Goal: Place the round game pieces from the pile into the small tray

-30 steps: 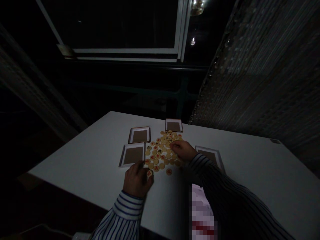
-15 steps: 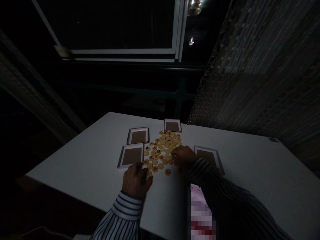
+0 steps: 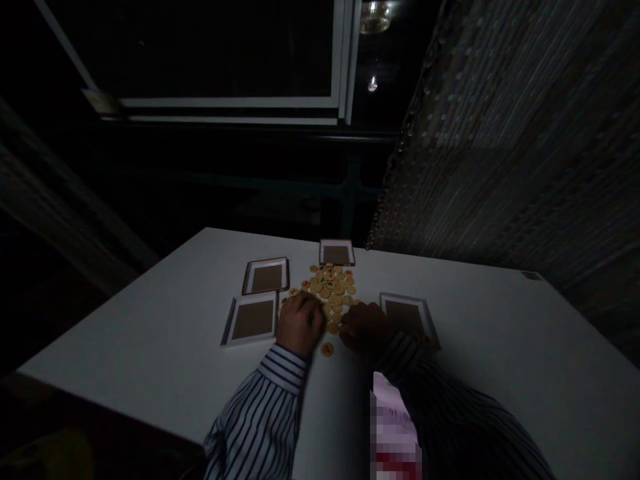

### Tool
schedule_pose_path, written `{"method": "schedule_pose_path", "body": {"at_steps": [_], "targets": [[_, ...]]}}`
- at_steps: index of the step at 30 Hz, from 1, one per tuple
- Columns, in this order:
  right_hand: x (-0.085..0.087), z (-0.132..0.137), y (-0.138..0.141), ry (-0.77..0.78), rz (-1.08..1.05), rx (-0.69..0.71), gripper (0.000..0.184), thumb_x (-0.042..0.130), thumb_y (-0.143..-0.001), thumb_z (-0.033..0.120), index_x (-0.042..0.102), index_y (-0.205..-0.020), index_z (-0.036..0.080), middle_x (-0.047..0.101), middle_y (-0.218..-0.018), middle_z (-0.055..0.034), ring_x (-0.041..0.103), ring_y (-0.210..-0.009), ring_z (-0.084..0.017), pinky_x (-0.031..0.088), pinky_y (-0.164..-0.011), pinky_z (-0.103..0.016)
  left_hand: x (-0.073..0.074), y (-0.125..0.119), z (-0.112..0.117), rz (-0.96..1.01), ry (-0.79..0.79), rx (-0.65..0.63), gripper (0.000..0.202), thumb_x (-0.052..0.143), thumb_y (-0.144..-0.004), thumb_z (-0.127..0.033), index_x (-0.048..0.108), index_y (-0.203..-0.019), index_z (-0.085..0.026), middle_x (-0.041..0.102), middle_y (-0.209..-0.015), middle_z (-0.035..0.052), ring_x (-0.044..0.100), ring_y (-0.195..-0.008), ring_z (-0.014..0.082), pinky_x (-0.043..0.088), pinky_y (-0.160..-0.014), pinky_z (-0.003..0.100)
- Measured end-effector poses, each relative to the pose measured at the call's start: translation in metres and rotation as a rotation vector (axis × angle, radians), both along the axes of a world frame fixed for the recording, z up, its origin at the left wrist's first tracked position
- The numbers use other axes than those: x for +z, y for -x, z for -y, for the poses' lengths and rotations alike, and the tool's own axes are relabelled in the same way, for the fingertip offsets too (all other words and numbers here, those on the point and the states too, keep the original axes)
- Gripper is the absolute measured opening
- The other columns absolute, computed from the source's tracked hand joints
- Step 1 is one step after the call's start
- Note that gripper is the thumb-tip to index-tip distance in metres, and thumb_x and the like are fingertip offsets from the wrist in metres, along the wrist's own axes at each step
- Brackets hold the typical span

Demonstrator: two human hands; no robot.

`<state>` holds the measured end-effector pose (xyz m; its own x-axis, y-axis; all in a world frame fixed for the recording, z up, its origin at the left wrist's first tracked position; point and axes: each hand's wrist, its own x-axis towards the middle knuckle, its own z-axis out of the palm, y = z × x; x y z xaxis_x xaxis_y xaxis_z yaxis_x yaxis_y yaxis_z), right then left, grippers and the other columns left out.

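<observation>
Round wooden Chinese chess pieces [image 3: 337, 291] lie in a loose heap on the white table, some marked with red or dark characters and others plain side up. My left hand [image 3: 300, 323], fingers curled, is over the near left part of the heap and covers several pieces. Its fingertips are hidden, and so is anything under them. On the heap's near right side, my right hand [image 3: 367, 325] is bent down with fingers drawn together. Dim light hides whether a piece is in them. One red-marked piece [image 3: 327, 349] lies apart between my wrists.
Shallow framed boxes stand around the heap: a pale one [image 3: 230, 325] and a brown-edged one [image 3: 246, 277] at left, another [image 3: 337, 241] behind, and one [image 3: 428, 313] at right with pieces by its near corner. A lit, partly pixelated screen [image 3: 393, 400] is below my right forearm.
My left hand has moved right and forward from the heap's near left edge onto the pieces. My right hand has come slightly nearer to me. The view has shifted a little.
</observation>
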<state>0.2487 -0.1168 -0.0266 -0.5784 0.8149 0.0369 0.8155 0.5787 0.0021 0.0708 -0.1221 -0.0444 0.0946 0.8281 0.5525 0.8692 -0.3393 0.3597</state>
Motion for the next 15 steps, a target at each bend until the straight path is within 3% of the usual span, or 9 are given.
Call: {"method": "schedule_pose_path", "body": {"at_steps": [7,15], "targets": [[-0.009,0.002,-0.002,-0.027,-0.051,-0.007,0.025,0.046,-0.077,0.035,0.06,-0.088,0.017,0.058,-0.088,-0.0097,0.048,-0.09,-0.025,0.029,-0.078,-0.039,-0.017,0.002,0.002,0.084,0.034,-0.058,0.021,0.045,-0.077,-0.015,0.063,-0.087,-0.019,0.063,-0.089,0.0045,0.056,-0.088,0.0191,0.044,-0.083,0.036],[-0.013,0.001,-0.005,0.004,-0.096,-0.01,0.025,0.048,-0.076,0.035,0.061,-0.087,0.017,0.058,-0.088,-0.0096,0.048,-0.089,-0.024,0.027,-0.08,-0.039,-0.022,0.003,0.003,0.063,0.046,-0.078,0.023,0.045,-0.076,-0.016,0.062,-0.091,-0.02,0.064,-0.092,0.0037,0.056,-0.088,0.0188,0.045,-0.082,0.035]]}}
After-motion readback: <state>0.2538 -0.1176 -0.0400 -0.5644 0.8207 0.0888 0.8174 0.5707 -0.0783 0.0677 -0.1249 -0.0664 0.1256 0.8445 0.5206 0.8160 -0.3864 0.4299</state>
